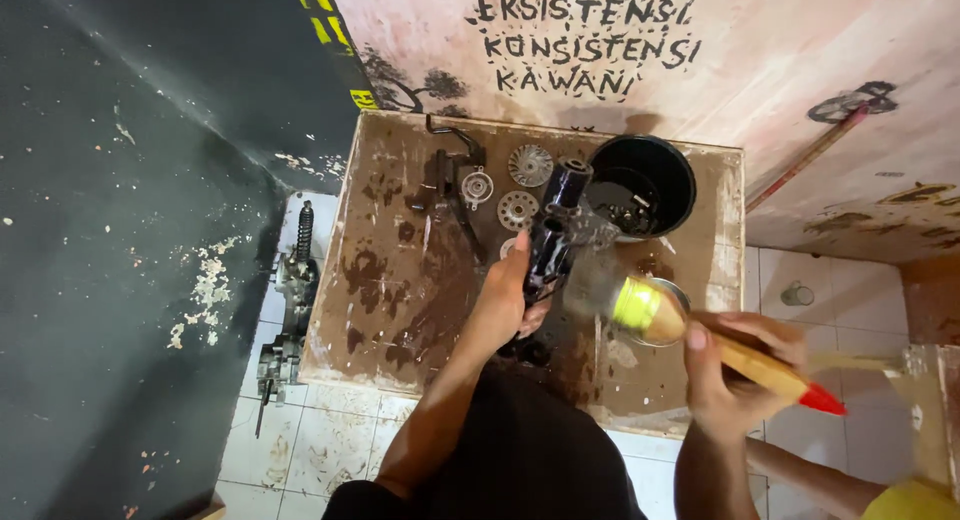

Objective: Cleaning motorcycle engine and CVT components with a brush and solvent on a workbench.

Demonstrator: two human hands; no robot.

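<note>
My left hand (503,302) grips a long black metal part (553,235) and holds it upright over a stained wooden tray (385,280). My right hand (728,365) holds a paintbrush (700,340) with a wooden handle, a red tip and a yellow-green band. Its bristles are blurred just to the right of the black part. A small metal bowl (672,302) sits under the brush head.
A black bucket (645,183) with dark liquid stands at the tray's far right. Round metal discs (518,188) and a black lever (450,175) lie at the far side. An engine part with a spring (290,300) rests on the tiled floor, left. A painted wall rises behind.
</note>
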